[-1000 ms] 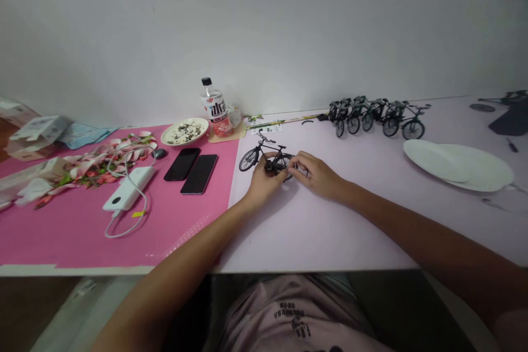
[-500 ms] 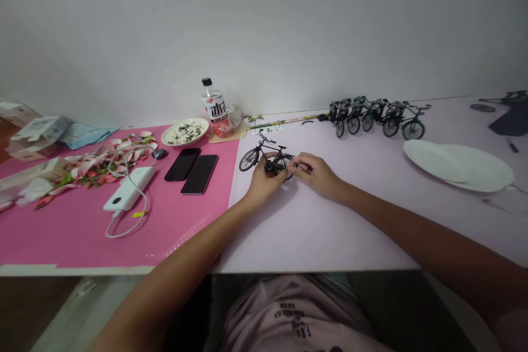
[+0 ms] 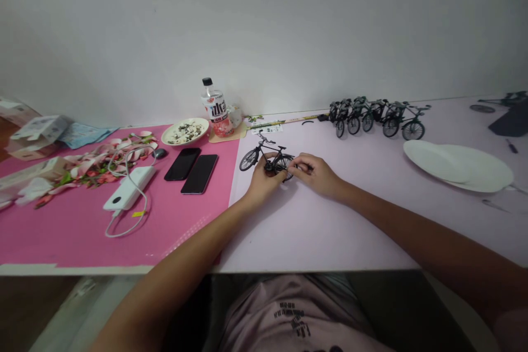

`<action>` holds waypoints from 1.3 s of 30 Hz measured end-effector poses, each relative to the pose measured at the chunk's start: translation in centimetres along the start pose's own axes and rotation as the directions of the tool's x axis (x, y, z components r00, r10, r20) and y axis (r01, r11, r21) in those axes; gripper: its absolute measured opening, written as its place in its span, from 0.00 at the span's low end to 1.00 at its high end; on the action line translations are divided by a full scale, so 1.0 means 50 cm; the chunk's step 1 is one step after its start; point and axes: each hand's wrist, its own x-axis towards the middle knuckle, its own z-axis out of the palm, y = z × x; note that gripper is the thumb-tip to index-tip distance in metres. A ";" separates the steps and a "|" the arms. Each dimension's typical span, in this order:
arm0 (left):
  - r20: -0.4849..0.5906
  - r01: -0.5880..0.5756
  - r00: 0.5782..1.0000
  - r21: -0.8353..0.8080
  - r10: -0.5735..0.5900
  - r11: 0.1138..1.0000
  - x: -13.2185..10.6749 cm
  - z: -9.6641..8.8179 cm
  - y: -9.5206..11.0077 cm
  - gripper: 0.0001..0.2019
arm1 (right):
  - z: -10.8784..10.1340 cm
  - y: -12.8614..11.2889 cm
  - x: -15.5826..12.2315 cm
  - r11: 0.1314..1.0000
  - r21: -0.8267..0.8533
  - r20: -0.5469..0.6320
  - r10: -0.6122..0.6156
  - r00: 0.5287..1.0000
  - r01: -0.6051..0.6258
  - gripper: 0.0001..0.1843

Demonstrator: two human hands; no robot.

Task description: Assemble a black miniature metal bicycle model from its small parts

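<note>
A small black model bicycle [image 3: 268,149] is held just above the pale lilac tabletop, its front wheel pointing left and its handlebar up. My left hand [image 3: 264,181] grips it from below around the pedals and lower frame. At the rear wheel [image 3: 284,163], my right hand [image 3: 314,171] has its thumb and fingertips pinched together. Whether those fingers hold a tiny part or the wheel's edge itself is too small to make out. My fingers hide the lower part of the rear wheel.
Several model bicycles [image 3: 373,115] stand by the wall. White plates [image 3: 480,168] lie at right. Two phones [image 3: 199,174], a power bank [image 3: 129,188] with cable, flower petals [image 3: 111,165], a dish [image 3: 185,132] and a drink bottle [image 3: 216,113] occupy the pink side. The table's front edge runs before me.
</note>
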 end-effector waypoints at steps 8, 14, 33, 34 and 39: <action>-0.001 0.006 1.000 -0.003 -0.006 1.000 0.001 -0.001 -0.002 0.26 | 0.000 -0.003 -0.001 1.000 0.025 0.006 0.019 1.000 -0.020 0.13; 0.002 0.003 1.000 0.003 -0.003 1.000 0.000 -0.001 -0.005 0.27 | -0.003 -0.012 -0.001 1.000 0.005 0.009 0.006 1.000 -0.006 0.11; 0.005 0.008 1.000 -0.004 -0.008 1.000 0.001 0.000 -0.007 0.26 | -0.009 -0.017 -0.003 0.947 -0.232 0.038 -0.218 0.975 0.221 0.08; 0.003 0.004 1.000 -0.007 -0.004 1.000 0.001 0.000 -0.007 0.26 | -0.008 -0.018 -0.003 0.942 -0.244 0.033 -0.227 0.973 0.229 0.08; 0.011 -0.001 1.000 -0.012 0.002 1.000 0.001 -0.001 -0.008 0.26 | -0.004 -0.016 -0.004 0.931 -0.272 0.003 -0.252 0.968 0.244 0.09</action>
